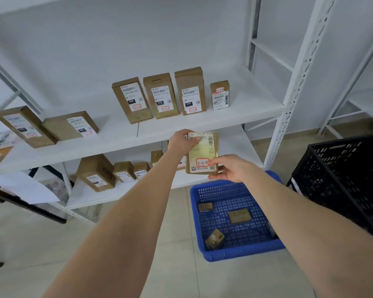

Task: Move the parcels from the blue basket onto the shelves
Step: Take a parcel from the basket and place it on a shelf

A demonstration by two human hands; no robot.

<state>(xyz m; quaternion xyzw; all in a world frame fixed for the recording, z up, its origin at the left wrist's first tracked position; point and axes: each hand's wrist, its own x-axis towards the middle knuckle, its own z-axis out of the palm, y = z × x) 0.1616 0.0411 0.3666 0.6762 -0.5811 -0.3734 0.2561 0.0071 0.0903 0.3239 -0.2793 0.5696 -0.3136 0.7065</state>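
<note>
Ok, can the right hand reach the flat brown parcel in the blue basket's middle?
Probably not yet: the right hand and left hand both hold the tan labelled parcel. Otherwise the way looks free: nothing covers the flat brown parcel in the open blue plastic basket below.

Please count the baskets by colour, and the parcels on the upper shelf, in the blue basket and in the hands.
Blue basket: 1
Black basket: 1
Parcels on the upper shelf: 6
Parcels in that basket, visible: 3
Parcel in left hand and right hand: 1
Total: 12
</note>
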